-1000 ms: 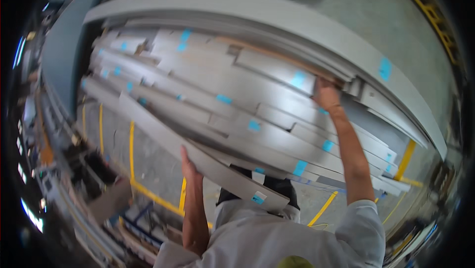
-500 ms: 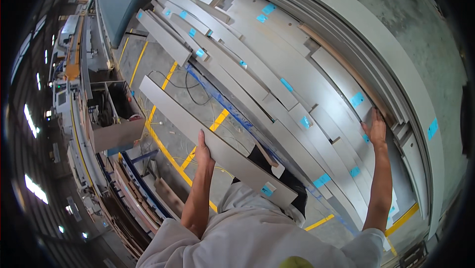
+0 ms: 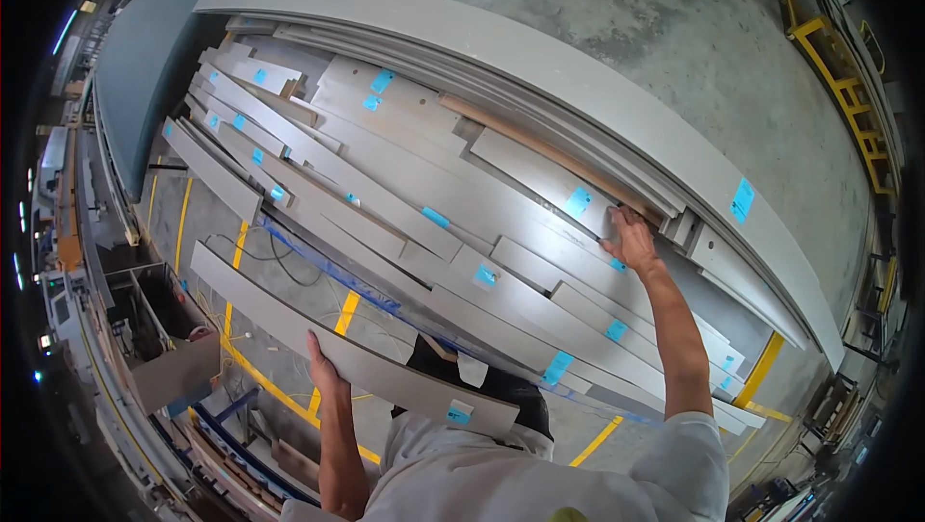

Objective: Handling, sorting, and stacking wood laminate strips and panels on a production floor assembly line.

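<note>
My left hand [image 3: 330, 373] grips the lower edge of a long, narrow grey panel [image 3: 356, 352], its thumb lying against the face. That panel slants in front of my body, with a blue label near its right end. Over the far side of a wide stack, my right hand [image 3: 633, 241] has its thumb and fingers on the right end of a shorter grey board [image 3: 520, 172] that bears a blue label. The fingertips are partly hidden at that end. Around it lie many grey boards [image 3: 385, 211] of differing lengths, several with blue labels.
A long curved-looking grey panel [image 3: 501, 29] stands along the stack's far edge. Blue-wrapped support [image 3: 332, 269] edges the near side. At left are a divided box [image 3: 178, 368] and a large grey-green panel [image 3: 145, 69]. Yellow lines and cables cross the floor; a yellow rack [image 3: 848, 89] stands far right.
My view has turned toward the right, so the stack appears further left and more level. Both hands stay on the same boards, with little visible shift of either board.
</note>
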`<state>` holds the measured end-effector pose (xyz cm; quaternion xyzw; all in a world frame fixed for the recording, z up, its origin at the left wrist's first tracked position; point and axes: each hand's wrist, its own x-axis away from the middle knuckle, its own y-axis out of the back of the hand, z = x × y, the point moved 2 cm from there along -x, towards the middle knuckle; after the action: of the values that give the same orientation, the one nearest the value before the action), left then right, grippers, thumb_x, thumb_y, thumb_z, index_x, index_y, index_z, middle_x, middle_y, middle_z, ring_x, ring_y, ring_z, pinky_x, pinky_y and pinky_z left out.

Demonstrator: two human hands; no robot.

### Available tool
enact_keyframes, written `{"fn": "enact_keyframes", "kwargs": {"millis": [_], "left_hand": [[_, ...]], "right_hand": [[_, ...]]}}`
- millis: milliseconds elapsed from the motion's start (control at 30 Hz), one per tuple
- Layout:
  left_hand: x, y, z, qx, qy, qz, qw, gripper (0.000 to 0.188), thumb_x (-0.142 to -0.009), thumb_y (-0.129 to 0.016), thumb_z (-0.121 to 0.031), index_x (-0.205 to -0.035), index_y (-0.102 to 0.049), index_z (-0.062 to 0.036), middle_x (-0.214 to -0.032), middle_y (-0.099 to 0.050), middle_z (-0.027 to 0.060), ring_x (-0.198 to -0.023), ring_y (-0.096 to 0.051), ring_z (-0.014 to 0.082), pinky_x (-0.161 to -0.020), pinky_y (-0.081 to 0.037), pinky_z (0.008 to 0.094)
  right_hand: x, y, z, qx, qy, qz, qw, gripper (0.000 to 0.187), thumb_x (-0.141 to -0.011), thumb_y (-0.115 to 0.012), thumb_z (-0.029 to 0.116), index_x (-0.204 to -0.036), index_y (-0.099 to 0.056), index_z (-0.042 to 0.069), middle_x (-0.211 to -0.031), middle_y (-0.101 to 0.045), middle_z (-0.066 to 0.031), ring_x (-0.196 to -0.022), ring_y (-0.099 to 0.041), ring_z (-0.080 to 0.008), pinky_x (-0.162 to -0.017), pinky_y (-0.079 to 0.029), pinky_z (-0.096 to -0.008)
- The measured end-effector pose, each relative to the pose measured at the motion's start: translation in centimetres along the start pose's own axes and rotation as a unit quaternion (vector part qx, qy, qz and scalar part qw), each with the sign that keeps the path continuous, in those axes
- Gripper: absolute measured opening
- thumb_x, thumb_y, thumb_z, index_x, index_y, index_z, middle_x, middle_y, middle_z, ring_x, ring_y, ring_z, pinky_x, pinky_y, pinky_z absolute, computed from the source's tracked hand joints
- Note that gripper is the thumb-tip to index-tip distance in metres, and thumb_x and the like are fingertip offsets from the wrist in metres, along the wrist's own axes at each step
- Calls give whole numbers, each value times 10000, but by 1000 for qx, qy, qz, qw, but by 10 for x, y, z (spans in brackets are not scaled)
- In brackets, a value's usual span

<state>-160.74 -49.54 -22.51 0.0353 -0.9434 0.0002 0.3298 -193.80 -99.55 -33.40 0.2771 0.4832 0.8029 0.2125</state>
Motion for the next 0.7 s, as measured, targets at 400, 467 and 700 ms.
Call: {"fn": "enact_keyframes", "kwargs": {"millis": [400, 467, 700], "left_hand": [[5, -48, -2, -26, 7, 19, 999, 501, -857, -599, -473, -1090, -584, -29, -950, -622, 67, -841, -596, 182, -758, -486, 306], [0, -49, 1, -25, -2, 20, 999, 548, -851, -600, -484, -1129, -565, -13, -1012, -616, 82, -890, -591, 194, -803, -479, 313], [0, -59, 4, -15, 20, 32, 999, 625, -850, -597, -486, -1205, -515, 22, -1126, -592, 129, -989, -582, 244, -878, -463, 348]], "right_hand": [[30, 9, -31, 51, 42, 49, 997, 496, -708, -721, 186, -1132, -480, 93, -1194, -452, -209, -1120, -468, -370, -919, -425, -459], [55, 13, -54, 18, 20, 55, 998, 471, -705, -721, 187, -1100, -480, 99, -1116, -477, -169, -1030, -502, -380, -873, -438, -455], [110, 37, -47, -28, -7, -37, 999, 609, -613, -745, 132, -1135, -442, 49, -1246, -449, -260, -1089, -473, -446, -926, -418, -473]]}}
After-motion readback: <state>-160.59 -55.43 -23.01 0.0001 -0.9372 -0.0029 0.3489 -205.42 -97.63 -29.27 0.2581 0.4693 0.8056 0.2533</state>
